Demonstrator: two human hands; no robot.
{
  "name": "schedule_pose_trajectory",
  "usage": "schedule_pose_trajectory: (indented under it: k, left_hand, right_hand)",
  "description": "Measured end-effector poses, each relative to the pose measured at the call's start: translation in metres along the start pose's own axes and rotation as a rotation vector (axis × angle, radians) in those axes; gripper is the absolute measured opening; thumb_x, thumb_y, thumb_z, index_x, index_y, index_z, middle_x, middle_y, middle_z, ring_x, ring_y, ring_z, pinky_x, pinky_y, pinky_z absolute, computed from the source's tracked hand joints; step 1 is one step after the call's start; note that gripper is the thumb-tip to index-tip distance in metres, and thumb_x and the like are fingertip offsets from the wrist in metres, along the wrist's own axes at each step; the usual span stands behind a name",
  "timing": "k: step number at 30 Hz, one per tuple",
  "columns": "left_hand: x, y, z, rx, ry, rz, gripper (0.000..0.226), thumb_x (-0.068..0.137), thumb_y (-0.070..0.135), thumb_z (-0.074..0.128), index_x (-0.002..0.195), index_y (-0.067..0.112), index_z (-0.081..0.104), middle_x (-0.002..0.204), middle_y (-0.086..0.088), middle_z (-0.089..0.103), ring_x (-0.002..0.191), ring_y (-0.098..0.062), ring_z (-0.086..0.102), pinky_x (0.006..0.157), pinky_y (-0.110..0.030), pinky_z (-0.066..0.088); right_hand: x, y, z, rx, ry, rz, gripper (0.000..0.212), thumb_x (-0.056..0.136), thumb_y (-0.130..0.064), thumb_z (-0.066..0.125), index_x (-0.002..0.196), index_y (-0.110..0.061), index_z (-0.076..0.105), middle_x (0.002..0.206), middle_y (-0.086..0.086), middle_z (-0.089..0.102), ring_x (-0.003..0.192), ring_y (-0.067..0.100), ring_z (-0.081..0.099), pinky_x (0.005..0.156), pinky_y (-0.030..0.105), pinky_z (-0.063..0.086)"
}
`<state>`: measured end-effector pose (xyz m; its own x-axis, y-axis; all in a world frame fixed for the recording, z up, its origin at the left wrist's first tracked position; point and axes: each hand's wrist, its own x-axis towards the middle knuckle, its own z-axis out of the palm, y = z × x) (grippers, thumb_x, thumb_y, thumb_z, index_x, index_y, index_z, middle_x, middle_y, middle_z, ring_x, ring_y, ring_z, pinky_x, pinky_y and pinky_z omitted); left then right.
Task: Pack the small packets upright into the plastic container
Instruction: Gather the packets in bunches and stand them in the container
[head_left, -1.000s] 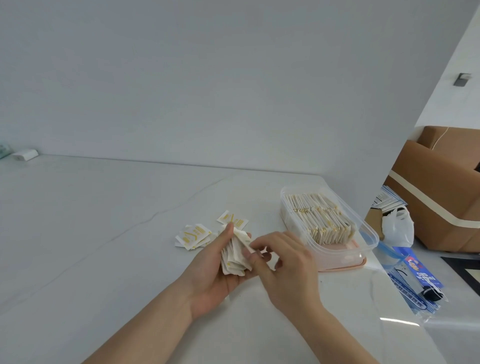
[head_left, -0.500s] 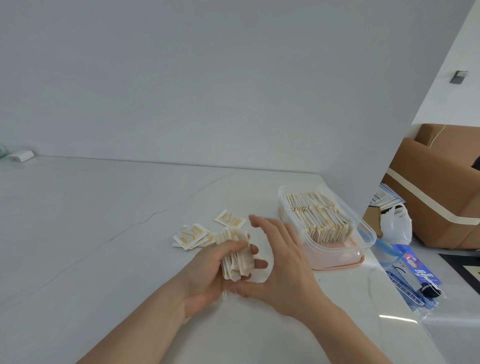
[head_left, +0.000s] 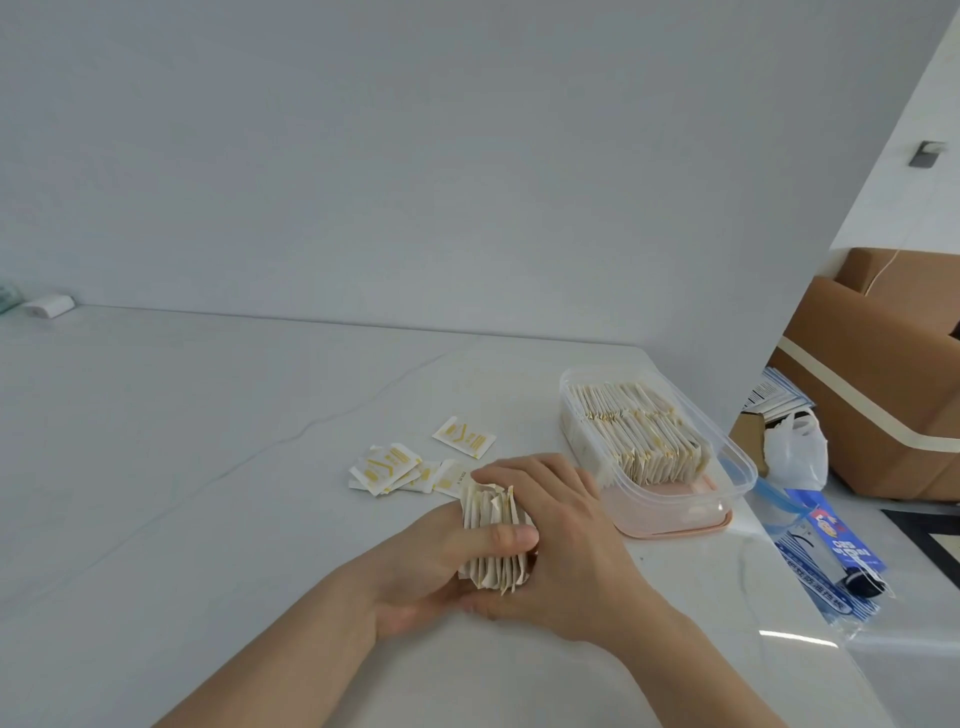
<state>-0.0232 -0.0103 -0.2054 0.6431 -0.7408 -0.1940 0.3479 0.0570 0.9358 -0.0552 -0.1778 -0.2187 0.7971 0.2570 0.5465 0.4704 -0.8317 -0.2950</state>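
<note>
Paper packet stack (head_left: 491, 540) gripped btwn left hand (head_left: 431, 566) & right hand (head_left: 566, 540); uneven edges, could fan out or spill nr container (head_left: 727, 457).

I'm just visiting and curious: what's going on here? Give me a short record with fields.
activity: packing small packets upright into a container
left hand: grips a stack of packets
right hand: cups the stack from the right
plastic container: partly filled with upright packets, near end bare
loose packets: lying flat on the white table
beyond table edge: cardboard box, white plastic bag
</note>
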Motion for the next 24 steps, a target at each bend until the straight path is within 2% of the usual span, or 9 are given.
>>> schedule_pose_trajectory:
  k: [3,6,8,10,12,14,17,19,24]
  left_hand:
    - [0.002,-0.002,-0.002,0.016,-0.018,0.018,0.034,0.090,0.022,0.074,0.123,0.014,0.071,0.120,-0.012,0.071,0.118,-0.027,0.067,0.104,-0.044,0.050]
    - [0.003,-0.005,-0.003,0.042,-0.043,0.023,0.041,0.092,0.025,0.075,0.129,0.011,0.066,0.127,-0.019,0.068,0.126,-0.034,0.063,0.110,-0.049,0.046]
    - [0.004,-0.006,-0.003,0.070,0.022,0.043,0.040,0.093,0.025,0.075,0.128,0.008,0.066,0.123,-0.020,0.069,0.122,-0.036,0.066,0.104,-0.047,0.051]
    - [0.007,-0.004,-0.002,0.019,0.126,0.096,0.040,0.091,0.027,0.076,0.123,0.004,0.066,0.108,-0.016,0.070,0.103,-0.029,0.072,0.086,-0.038,0.058]
    - [0.010,-0.002,-0.002,-0.074,0.209,0.158,0.040,0.091,0.032,0.075,0.116,0.002,0.065,0.100,-0.011,0.066,0.097,-0.027,0.073,0.076,-0.033,0.056]
    - [0.013,-0.001,-0.001,-0.132,0.273,0.229,0.031,0.096,0.030,0.067,0.111,0.003,0.066,0.100,-0.010,0.068,0.103,-0.028,0.074,0.076,-0.030,0.055]
    - [0.014,-0.002,0.000,-0.175,0.336,0.264,0.046,0.099,0.032,0.059,0.119,-0.009,0.064,0.110,-0.020,0.071,0.109,-0.029,0.072,0.088,-0.037,0.057]
    - [0.013,-0.001,0.004,-0.187,0.352,0.267,0.053,0.097,0.039,0.060,0.120,-0.009,0.064,0.111,-0.023,0.071,0.107,-0.030,0.072,0.094,-0.042,0.055]
    - [0.023,0.011,0.019,-0.171,0.299,0.317,0.043,0.100,0.046,0.060,0.100,0.004,0.068,0.092,-0.014,0.067,0.094,-0.028,0.062,0.084,-0.036,0.047]
  right_hand:
    - [0.000,0.001,0.001,-0.021,0.033,0.011,0.083,0.049,-0.059,0.085,0.124,-0.027,0.064,0.112,-0.024,0.064,0.113,0.008,0.052,0.094,0.030,0.042]
    - [0.001,-0.003,0.000,-0.050,0.057,0.004,0.079,0.048,-0.058,0.083,0.119,-0.027,0.066,0.113,-0.022,0.064,0.111,0.009,0.052,0.092,0.027,0.040]
    - [0.001,-0.005,0.001,-0.081,0.075,0.023,0.080,0.051,-0.060,0.080,0.121,-0.026,0.067,0.120,-0.018,0.061,0.112,0.010,0.054,0.091,0.029,0.042]
    - [0.001,-0.005,0.001,-0.065,0.101,0.087,0.086,0.054,-0.060,0.078,0.132,-0.028,0.060,0.126,-0.017,0.054,0.113,0.010,0.053,0.092,0.029,0.043]
    - [0.001,-0.006,0.002,-0.014,0.168,0.141,0.081,0.058,-0.053,0.080,0.132,-0.029,0.056,0.122,-0.017,0.050,0.111,0.009,0.052,0.092,0.026,0.044]
    - [0.002,-0.009,0.005,0.028,0.249,0.135,0.060,0.065,-0.041,0.081,0.119,-0.025,0.062,0.112,-0.016,0.055,0.102,0.013,0.056,0.085,0.031,0.051]
    - [0.005,-0.019,0.009,-0.003,0.320,0.081,0.038,0.072,-0.034,0.081,0.105,-0.020,0.070,0.102,-0.013,0.064,0.093,0.016,0.058,0.077,0.035,0.051]
    - [0.006,-0.025,0.009,-0.043,0.316,0.067,0.038,0.074,-0.037,0.080,0.106,-0.019,0.072,0.103,-0.013,0.067,0.092,0.016,0.058,0.077,0.034,0.050]
    - [0.009,-0.018,-0.011,0.054,0.312,0.134,0.041,0.073,-0.028,0.078,0.113,-0.024,0.073,0.097,-0.011,0.071,0.080,0.012,0.065,0.067,0.033,0.055]
